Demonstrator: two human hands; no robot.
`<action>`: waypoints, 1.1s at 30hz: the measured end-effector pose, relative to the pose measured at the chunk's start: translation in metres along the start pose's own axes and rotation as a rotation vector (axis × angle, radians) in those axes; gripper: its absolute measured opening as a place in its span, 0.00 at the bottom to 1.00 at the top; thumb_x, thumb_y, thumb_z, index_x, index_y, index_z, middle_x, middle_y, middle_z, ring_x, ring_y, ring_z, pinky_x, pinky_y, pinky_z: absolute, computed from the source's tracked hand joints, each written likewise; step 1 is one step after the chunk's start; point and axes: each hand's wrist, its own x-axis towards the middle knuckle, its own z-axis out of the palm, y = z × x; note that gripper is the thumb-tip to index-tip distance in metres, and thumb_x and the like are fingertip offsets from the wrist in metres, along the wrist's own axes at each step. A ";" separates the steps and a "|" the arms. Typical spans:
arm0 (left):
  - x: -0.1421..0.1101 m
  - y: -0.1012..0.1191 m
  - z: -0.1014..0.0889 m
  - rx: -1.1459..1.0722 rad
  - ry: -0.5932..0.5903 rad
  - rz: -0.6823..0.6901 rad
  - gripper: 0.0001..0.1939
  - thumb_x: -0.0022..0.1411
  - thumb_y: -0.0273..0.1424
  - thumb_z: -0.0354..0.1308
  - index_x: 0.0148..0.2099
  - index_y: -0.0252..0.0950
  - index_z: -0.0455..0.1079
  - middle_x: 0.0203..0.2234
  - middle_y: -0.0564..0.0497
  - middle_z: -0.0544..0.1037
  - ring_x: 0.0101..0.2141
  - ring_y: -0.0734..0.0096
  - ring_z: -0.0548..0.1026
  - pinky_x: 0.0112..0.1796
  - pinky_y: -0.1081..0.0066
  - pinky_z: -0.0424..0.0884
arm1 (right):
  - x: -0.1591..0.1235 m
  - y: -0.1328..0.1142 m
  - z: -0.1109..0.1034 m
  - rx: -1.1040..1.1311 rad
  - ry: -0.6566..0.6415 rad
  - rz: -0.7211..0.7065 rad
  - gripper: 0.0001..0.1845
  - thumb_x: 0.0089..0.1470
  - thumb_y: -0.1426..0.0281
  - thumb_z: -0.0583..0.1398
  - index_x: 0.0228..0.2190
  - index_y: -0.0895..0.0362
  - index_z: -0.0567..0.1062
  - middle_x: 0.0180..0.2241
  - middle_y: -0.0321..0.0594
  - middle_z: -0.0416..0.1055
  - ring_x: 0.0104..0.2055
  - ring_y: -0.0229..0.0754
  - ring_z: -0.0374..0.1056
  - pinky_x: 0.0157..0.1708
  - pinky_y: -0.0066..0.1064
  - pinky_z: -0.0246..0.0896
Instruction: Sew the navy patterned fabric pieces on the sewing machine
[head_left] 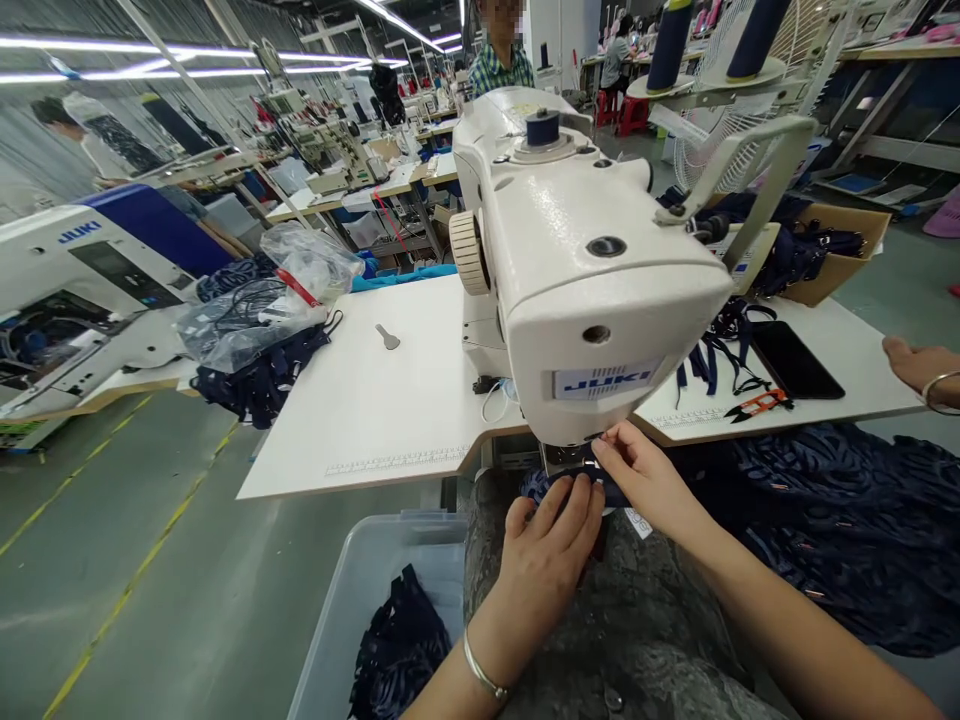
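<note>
In the head view a white sewing machine (600,250) fills the middle, its needle area low and partly hidden behind my fingers. A navy patterned garment piece (535,484) lies under the machine head. My left hand (553,532), with a bracelet at the wrist, is curled over this piece, fingertips pressing on it. Just right of the needle area, my right hand (646,478) pinches the edge of the same piece between thumb and fingers. A small white label (639,523) hangs below my right hand. The exact stitching spot is hidden.
A clear plastic bin (337,590) with navy pieces stands lower left. Navy patterned fabric (847,530) spreads at right. Orange thread snips (759,405) and a black phone (796,358) lie on the right tabletop. Another person's hand (919,368) rests near its edge.
</note>
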 end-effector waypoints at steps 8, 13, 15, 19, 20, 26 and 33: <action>0.002 -0.002 0.005 0.037 -0.068 -0.037 0.22 0.69 0.28 0.52 0.64 0.42 0.61 0.59 0.51 0.69 0.58 0.66 0.66 0.49 0.64 0.62 | 0.009 0.003 0.001 0.010 0.012 -0.004 0.12 0.62 0.58 0.54 0.33 0.53 0.67 0.27 0.34 0.63 0.32 0.41 0.64 0.33 0.31 0.62; 0.005 0.000 0.008 0.031 -0.086 -0.083 0.23 0.68 0.28 0.52 0.64 0.40 0.60 0.59 0.50 0.69 0.59 0.64 0.65 0.49 0.63 0.63 | 0.021 0.012 0.002 0.013 0.028 -0.057 0.10 0.60 0.60 0.56 0.34 0.53 0.69 0.27 0.35 0.66 0.36 0.44 0.68 0.38 0.34 0.65; 0.008 0.002 0.007 0.032 -0.067 -0.106 0.22 0.68 0.28 0.52 0.63 0.39 0.62 0.57 0.50 0.70 0.58 0.64 0.65 0.49 0.63 0.63 | 0.026 0.012 0.002 -0.022 0.034 -0.082 0.09 0.58 0.62 0.56 0.31 0.53 0.69 0.28 0.36 0.67 0.37 0.44 0.68 0.39 0.35 0.65; 0.018 0.004 0.002 0.044 -0.026 -0.148 0.19 0.68 0.33 0.53 0.60 0.38 0.65 0.51 0.49 0.74 0.56 0.64 0.68 0.46 0.64 0.64 | 0.035 0.009 0.000 -0.135 0.037 -0.104 0.08 0.55 0.66 0.55 0.26 0.54 0.69 0.31 0.39 0.70 0.38 0.46 0.68 0.39 0.36 0.65; 0.020 0.004 0.001 0.046 -0.025 -0.156 0.19 0.68 0.34 0.53 0.60 0.37 0.65 0.51 0.49 0.74 0.55 0.64 0.68 0.46 0.64 0.64 | 0.037 0.008 0.000 -0.155 0.035 -0.108 0.07 0.55 0.66 0.55 0.27 0.54 0.69 0.31 0.39 0.70 0.38 0.46 0.68 0.39 0.36 0.65; 0.028 0.005 0.000 0.024 -0.002 -0.197 0.19 0.67 0.34 0.54 0.59 0.36 0.66 0.51 0.51 0.74 0.55 0.63 0.68 0.46 0.61 0.62 | 0.046 0.004 0.002 -0.163 0.064 -0.127 0.08 0.53 0.65 0.55 0.27 0.55 0.71 0.32 0.42 0.71 0.38 0.48 0.68 0.40 0.39 0.65; 0.027 0.006 0.005 0.038 0.010 -0.188 0.20 0.68 0.33 0.51 0.59 0.35 0.66 0.50 0.47 0.74 0.54 0.62 0.68 0.45 0.62 0.62 | 0.046 -0.008 -0.001 -0.193 0.060 -0.106 0.09 0.50 0.66 0.55 0.29 0.55 0.74 0.32 0.43 0.73 0.35 0.48 0.69 0.36 0.38 0.66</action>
